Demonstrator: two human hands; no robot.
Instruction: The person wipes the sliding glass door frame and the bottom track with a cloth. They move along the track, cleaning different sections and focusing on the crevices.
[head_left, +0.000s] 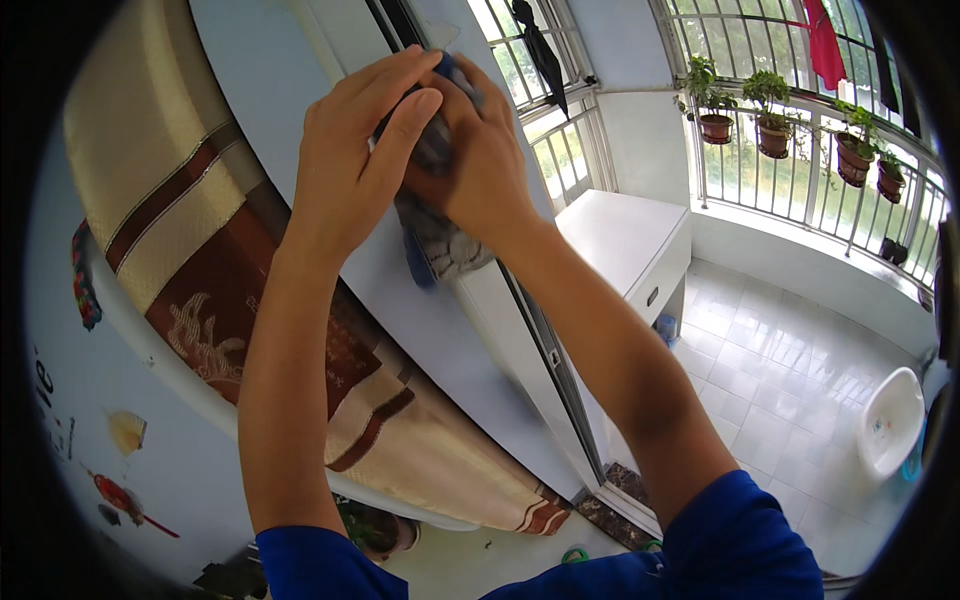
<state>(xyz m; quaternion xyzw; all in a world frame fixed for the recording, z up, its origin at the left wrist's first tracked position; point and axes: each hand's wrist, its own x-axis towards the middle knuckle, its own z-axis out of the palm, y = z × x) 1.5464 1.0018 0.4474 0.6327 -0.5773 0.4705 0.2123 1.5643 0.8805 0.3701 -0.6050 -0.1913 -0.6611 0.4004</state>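
A crumpled grey and blue cloth (457, 251) is bunched at the white door frame (491, 311), its lower end hanging below my hands. My right hand (480, 150) is curled around its upper part, fingers bent over the folds. My left hand (367, 142) lies against the cloth from the left, thumb raised and fingertips at the top of the bundle. Whether its fingers grip the cloth cannot be told. Part of the cloth is hidden behind both hands.
A beige and brown curtain (300, 330) hangs on the left. Past the frame, right, stand a white cabinet (622, 232) and a white basin (890, 424). Potted plants (771, 135) hang on the window railing; a folded black umbrella (541, 56) hangs nearby. A dark stone threshold (611, 517) lies below.
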